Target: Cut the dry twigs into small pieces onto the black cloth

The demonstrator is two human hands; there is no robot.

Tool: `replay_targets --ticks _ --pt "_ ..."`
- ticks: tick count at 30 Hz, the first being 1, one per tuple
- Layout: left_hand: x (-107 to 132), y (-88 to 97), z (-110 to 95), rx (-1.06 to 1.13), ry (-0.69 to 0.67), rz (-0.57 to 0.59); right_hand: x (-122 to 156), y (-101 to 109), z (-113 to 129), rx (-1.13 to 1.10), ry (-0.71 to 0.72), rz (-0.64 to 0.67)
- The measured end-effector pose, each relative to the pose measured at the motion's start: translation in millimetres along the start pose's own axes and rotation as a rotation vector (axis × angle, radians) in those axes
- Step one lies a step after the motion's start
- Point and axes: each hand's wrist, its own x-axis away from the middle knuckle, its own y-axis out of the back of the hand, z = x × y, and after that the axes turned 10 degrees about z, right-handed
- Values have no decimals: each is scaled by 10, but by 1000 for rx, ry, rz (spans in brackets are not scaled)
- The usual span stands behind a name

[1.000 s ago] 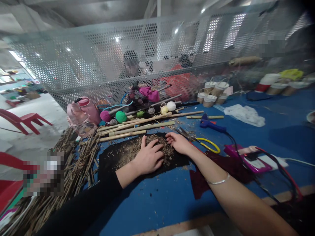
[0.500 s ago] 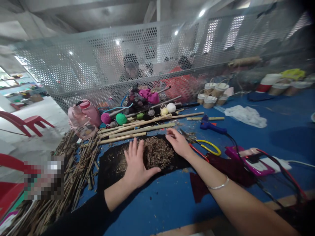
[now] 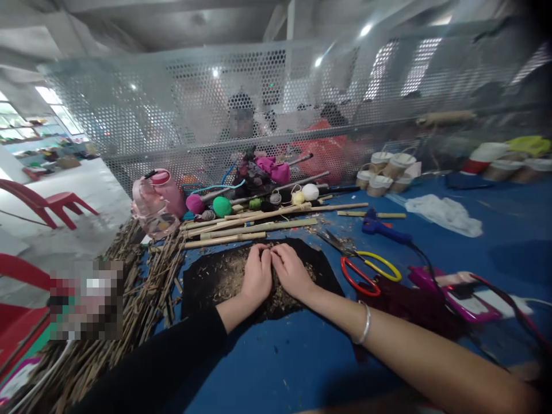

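Both of my hands sit side by side on a heap of brown shavings [image 3: 227, 273] spread over a black cloth [image 3: 202, 293] on the blue table [image 3: 293, 356]. My left hand [image 3: 257, 276] and my right hand [image 3: 291, 270] touch each other, fingers curled down and pressed into the heap. A black sleeve covers my left arm; a silver bangle [image 3: 364, 325] rings my right wrist.
Bamboo sticks [image 3: 250, 225] and yarn balls [image 3: 222, 206] lie just beyond the cloth. Red-and-yellow scissors [image 3: 366, 271], a blue glue gun [image 3: 383, 230] and a pink device [image 3: 448, 284] lie to the right, a twig pile [image 3: 129, 299] and pink bottle [image 3: 157, 198] to the left. A mesh screen [image 3: 172, 115] backs the table, with people behind it.
My hands were spread apart and flat on either side of the heap. They have swept inward and now meet over it with curled fingers. The camera shifted slightly.
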Motion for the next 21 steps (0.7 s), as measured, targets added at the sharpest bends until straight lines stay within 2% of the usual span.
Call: replay_targets --ticks 4,10,15,18,21 --pt "-83 -89 -14 -53 56 -41 -17 -90 -46 54 -68 -20" --pt "-240 -99 68 -58 121 35 -145 -113 -124 -12 -205 46" --pt "-310 -111 94 -89 166 47 -216 -144 -185 -62 -229 30" --pt "-318 -62 81 -16 156 19 -244 -98 -174 -88 -227 39" --pt "-315 101 69 112 107 12 -270 41 -141 -139 -179 87"
